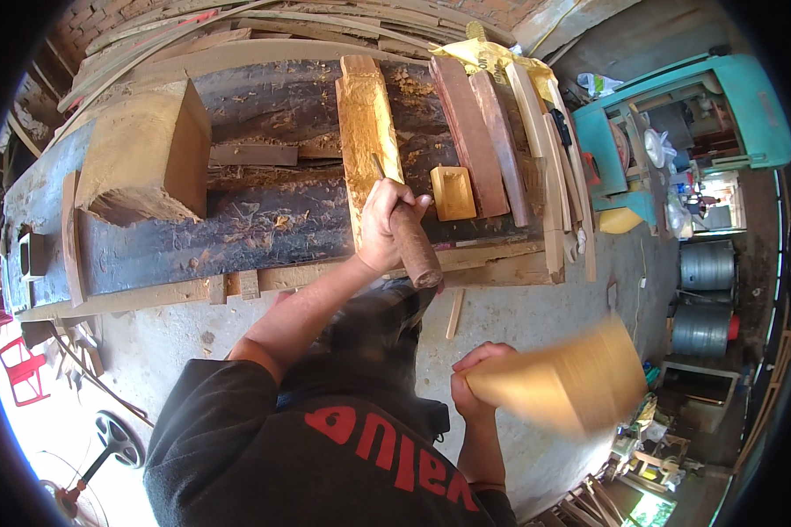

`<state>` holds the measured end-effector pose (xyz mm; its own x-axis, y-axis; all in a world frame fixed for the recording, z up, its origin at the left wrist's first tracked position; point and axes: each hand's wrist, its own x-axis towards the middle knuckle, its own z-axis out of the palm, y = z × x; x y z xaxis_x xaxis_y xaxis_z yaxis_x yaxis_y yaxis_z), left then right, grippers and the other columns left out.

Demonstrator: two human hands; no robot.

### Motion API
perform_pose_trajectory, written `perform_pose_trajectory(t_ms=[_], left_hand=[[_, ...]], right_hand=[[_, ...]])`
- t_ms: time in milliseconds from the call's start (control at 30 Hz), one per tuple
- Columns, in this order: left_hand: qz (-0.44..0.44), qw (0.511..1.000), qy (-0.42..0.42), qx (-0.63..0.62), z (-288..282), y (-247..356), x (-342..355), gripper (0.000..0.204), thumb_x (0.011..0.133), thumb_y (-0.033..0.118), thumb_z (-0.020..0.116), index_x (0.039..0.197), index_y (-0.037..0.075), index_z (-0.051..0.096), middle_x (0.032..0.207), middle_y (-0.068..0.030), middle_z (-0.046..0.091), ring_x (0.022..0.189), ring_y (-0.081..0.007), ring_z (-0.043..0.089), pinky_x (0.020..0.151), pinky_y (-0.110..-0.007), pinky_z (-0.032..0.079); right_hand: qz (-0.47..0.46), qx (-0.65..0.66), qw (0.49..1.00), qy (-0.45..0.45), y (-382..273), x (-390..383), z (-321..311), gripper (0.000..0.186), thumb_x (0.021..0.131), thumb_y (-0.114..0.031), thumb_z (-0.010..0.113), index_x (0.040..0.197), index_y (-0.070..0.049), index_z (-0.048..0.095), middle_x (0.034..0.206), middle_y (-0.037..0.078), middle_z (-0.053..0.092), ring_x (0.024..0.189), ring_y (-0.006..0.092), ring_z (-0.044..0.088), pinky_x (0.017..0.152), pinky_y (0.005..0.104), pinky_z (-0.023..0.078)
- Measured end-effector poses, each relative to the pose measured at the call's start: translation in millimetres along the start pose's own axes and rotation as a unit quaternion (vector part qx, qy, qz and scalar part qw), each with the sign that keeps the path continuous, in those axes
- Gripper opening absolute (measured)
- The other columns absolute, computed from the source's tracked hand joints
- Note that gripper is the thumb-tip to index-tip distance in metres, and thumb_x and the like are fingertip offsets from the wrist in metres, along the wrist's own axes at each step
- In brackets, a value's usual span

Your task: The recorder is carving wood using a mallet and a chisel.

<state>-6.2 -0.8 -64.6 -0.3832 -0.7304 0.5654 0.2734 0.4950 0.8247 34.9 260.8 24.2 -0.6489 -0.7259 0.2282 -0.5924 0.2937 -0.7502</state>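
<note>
My left hand is closed round a chisel with a thick brown wooden handle. The thin blade points away from me, down into a long yellow wooden piece with a hollowed channel. Where the cutting edge meets the wood I cannot make out. Off the bench at the lower right, my right hand grips a wooden mallet, its broad head smeared by motion. A small yellow wooden block with a rectangular recess lies just right of my left hand.
A large wooden block stands on the dark, chip-strewn bench at the left. Reddish boards and several strips lie at the right. Wood strips are piled behind. A teal machine stands far right, near metal drums.
</note>
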Motion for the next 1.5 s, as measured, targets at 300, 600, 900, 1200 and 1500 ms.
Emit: perform_pose_trajectory(t_ms=[300,600,900,1200,1500], left_hand=[[-0.208,0.969,0.015,-0.131,13.8,-23.3,-17.6,0.028,0.079,0.001,0.076,0.085,0.01,0.051,0.079,-0.0065,0.054,0.075,-0.0241,0.055,0.068,-0.035,0.045],[0.006,1.0,0.007,-0.01,0.4,-7.7,-7.0,0.03,0.076,0.005,0.079,0.083,0.01,0.051,0.077,-0.0068,0.053,0.073,-0.0276,0.052,0.069,-0.038,0.041],[0.037,0.998,-0.008,0.044,3.1,3.5,0.2,0.033,0.075,0.003,0.078,0.086,0.012,0.049,0.077,-0.0051,0.052,0.071,-0.025,0.051,0.068,-0.037,0.04],[0.02,0.998,0.006,0.054,7.5,0.7,-0.1,0.033,0.076,0.001,0.078,0.085,0.011,0.048,0.077,-0.0056,0.051,0.071,-0.0254,0.05,0.066,-0.038,0.042],[0.014,0.998,0.033,0.055,8.4,-7.7,-5.6,0.031,0.077,0.002,0.077,0.083,0.012,0.049,0.074,-0.0024,0.053,0.07,-0.0198,0.05,0.065,-0.034,0.042]], right_hand=[[0.07,0.117,0.981,0.134,20.9,-7.0,33.6,0.027,0.076,-0.006,0.07,0.095,-0.003,0.052,0.074,0.005,0.057,0.069,0.0128,0.055,0.066,0.0294,0.045],[0.113,0.159,0.97,0.148,5.3,-4.1,31.4,0.051,0.072,-0.015,0.08,0.11,0.0,0.05,0.091,0.008,0.062,0.083,0.0146,0.06,0.077,0.0306,0.049],[-0.113,0.147,0.98,0.078,-3.1,11.7,10.4,0.028,0.073,-0.016,0.073,0.091,-0.006,0.054,0.074,0.005,0.06,0.058,0.0199,0.052,0.058,0.0296,0.04],[-0.057,-0.063,0.996,0.038,12.1,1.4,1.4,0.033,0.071,-0.011,0.076,0.098,-0.001,0.06,0.072,0.007,0.063,0.073,0.0194,0.064,0.07,0.0325,0.051],[-0.125,-0.217,0.968,0.009,20.3,15.9,7.7,0.035,0.067,0.001,0.071,0.099,-0.002,0.056,0.075,0.008,0.06,0.065,0.0235,0.057,0.061,0.0341,0.045]])
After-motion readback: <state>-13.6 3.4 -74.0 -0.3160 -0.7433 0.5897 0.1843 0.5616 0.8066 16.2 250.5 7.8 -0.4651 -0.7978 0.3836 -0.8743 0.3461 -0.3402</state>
